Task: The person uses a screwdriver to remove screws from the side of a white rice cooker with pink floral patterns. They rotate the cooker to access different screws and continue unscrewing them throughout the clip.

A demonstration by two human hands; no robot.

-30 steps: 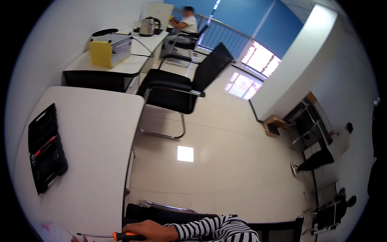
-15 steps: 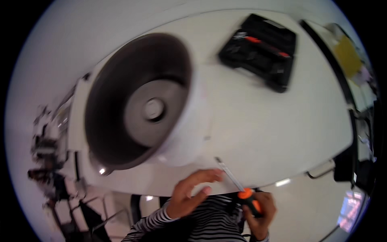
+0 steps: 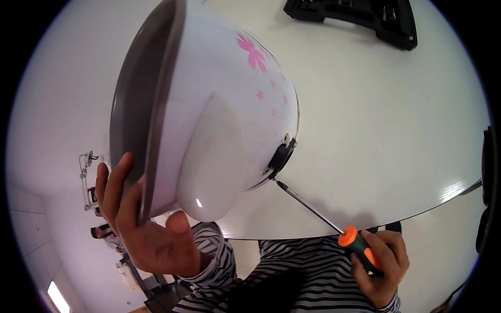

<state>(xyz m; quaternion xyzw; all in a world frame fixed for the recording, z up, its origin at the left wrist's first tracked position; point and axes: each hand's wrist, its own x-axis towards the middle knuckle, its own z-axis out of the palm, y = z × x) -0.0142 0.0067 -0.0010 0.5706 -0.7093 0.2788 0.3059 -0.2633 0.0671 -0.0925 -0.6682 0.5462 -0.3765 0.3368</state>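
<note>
Turned side-on since the earlier frame: white flowered pot (image 3: 211, 68), tilted on desk (image 3: 376, 130), mouth leftward | left grip (image 3: 162, 250) half-curled over its rim | right grip (image 3: 385, 261) wrapped around screwdriver (image 3: 348, 237), tip at black fitting (image 3: 282, 156) by pot's base, contact unclear | black tool case (image 3: 360, 16) beyond

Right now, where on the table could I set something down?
White table lies bare right of the flowered pot, between the black case and the curved near edge. It's crowded by the pot's base, where the right hand points the screwdriver, and at its rim, where the left hand straddles it.
</note>
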